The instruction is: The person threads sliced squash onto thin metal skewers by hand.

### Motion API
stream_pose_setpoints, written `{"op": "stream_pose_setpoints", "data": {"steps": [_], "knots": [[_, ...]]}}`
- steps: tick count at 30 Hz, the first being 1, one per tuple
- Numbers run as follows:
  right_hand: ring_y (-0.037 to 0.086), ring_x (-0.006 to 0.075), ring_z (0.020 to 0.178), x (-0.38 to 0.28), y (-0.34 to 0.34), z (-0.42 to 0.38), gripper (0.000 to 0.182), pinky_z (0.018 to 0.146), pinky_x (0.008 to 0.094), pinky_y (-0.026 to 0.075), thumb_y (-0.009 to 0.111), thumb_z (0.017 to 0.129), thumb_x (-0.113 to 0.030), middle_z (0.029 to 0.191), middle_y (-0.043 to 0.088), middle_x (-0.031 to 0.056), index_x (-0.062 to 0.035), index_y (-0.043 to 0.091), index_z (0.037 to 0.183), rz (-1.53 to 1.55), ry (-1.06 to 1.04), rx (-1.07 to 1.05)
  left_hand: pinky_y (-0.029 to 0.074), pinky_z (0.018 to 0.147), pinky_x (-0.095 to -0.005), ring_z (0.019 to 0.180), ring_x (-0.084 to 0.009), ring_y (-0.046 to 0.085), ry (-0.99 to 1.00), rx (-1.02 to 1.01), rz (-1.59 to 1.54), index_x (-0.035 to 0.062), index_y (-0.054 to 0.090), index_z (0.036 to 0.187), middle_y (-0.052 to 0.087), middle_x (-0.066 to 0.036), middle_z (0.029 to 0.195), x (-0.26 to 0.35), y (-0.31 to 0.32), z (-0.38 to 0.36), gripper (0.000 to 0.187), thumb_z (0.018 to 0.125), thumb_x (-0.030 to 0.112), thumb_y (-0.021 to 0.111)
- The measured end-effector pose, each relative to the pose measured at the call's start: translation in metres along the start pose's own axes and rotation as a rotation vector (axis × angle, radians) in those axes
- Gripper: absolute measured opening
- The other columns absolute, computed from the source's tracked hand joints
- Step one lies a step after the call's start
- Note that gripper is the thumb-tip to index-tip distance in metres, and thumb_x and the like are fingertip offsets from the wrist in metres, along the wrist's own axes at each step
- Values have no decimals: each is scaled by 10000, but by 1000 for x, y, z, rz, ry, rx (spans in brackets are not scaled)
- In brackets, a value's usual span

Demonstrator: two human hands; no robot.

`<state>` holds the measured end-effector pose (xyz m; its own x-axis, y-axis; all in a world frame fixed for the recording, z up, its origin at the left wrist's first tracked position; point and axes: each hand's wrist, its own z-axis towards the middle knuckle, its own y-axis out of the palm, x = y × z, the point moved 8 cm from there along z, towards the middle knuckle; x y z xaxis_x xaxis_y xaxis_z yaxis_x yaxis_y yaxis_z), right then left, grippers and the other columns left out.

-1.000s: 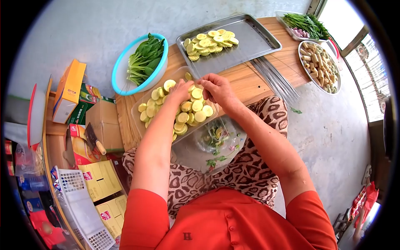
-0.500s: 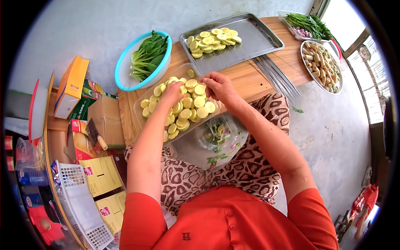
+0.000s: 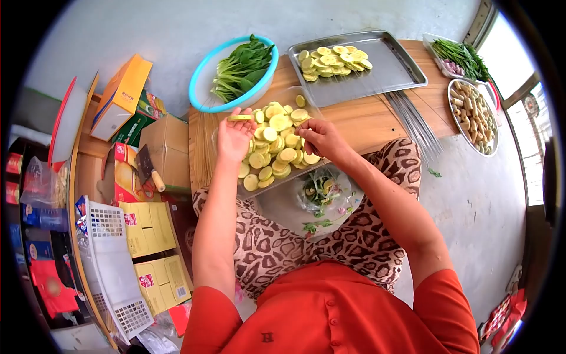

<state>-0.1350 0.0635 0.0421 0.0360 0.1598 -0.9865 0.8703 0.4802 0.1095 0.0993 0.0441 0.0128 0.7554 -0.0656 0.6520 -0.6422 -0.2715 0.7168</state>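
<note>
Left hand was raised over the left edge of the clear plastic tray, fingers pinching one yellow-green vegetable slice held flat at the fingertips, just above the heap. Right hand lay at the tray's right side, fingers curled down among the sliced rounds; whether it gripped a slice or a skewer could not be told. The pile of slices sat between the two hands, filling the tray, which overhung the near edge of the wooden tabletop.

Behind the tray: a blue-rimmed colander of leafy greens to the left, a steel baking tray with more slices to the right. A bundle of thin metal skewers lay on the tabletop right of the right hand, well apart from it.
</note>
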Motion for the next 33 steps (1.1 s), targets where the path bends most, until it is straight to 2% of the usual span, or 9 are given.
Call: {"op": "stream_pose_setpoints", "data": {"steps": [1, 3, 5, 9, 12, 16, 19, 24, 33], "knots": [[405, 44, 447, 2, 7, 0, 166, 418, 220, 300, 511, 929, -167, 557, 526, -2, -25, 598, 929, -42, 10, -14, 466, 835, -365, 1014, -272, 540, 11, 9, -3, 17, 496, 1193, 532, -196, 1211, 1, -6, -2, 419, 948, 339, 388], [420, 48, 456, 6, 23, -1, 166, 428, 222, 317, 515, 927, -169, 555, 520, -5, -24, 598, 932, -66, 1, -49, 477, 769, -361, 949, -300, 553, -68, 130, -234, -13, 441, 1248, 516, -226, 1217, -7, -26, -6, 438, 925, 279, 399], [450, 56, 472, 10, 36, -5, 168, 450, 227, 349, 524, 923, -172, 552, 509, -11, -21, 597, 938, -110, -19, -85, 477, 724, -359, 909, -312, 554, -82, 130, -276, -18, 406, 1264, 508, -236, 1203, -13, -36, -9, 449, 928, 278, 370], [477, 80, 483, 10, 61, -15, 162, 473, 237, 382, 499, 916, -134, 569, 492, 2, -8, 589, 964, -122, 39, -198, 468, 715, -343, 899, -297, 565, -46, 145, -308, -24, 450, 1205, 517, -237, 1187, -22, -32, -12, 447, 948, 316, 315], [476, 84, 481, 4, 71, -19, 163, 474, 243, 389, 493, 912, -124, 586, 489, 2, -4, 584, 972, -135, 53, -212, 467, 724, -346, 925, -276, 572, -61, 68, -264, -31, 483, 1157, 531, -228, 1167, -25, -25, -9, 477, 972, 344, 252], [472, 83, 479, 4, 78, -17, 167, 466, 242, 382, 489, 916, -122, 587, 484, 0, 0, 580, 985, -138, 73, -220, 452, 702, -338, 933, -260, 578, -31, 136, -284, -10, 513, 1097, 563, -190, 1092, -28, -29, -3, 494, 982, 373, 222], [464, 81, 476, 6, 82, -14, 168, 461, 241, 375, 486, 922, -123, 581, 483, 1, 0, 577, 992, -129, 68, -217, 473, 725, -354, 925, -274, 584, -13, 134, -348, -15, 518, 1076, 568, -190, 1063, -30, -27, -1, 436, 971, 328, 270], [454, 76, 476, 7, 84, -11, 167, 460, 236, 365, 493, 929, -134, 573, 484, 0, -4, 572, 999, -130, 87, -202, 497, 802, -386, 930, -317, 585, 21, 162, -409, -51, 510, 1067, 572, -221, 1038, -26, -16, -4, 313, 887, 186, 409], [453, 68, 478, 11, 84, -8, 176, 457, 232, 355, 488, 936, -144, 572, 484, -5, 0, 568, 999, -90, 104, -181, 493, 854, -404, 945, -336, 580, 59, 144, -481, -79, 502, 1081, 568, -237, 1047, -24, -11, -5, 342, 862, 171, 423]]}}
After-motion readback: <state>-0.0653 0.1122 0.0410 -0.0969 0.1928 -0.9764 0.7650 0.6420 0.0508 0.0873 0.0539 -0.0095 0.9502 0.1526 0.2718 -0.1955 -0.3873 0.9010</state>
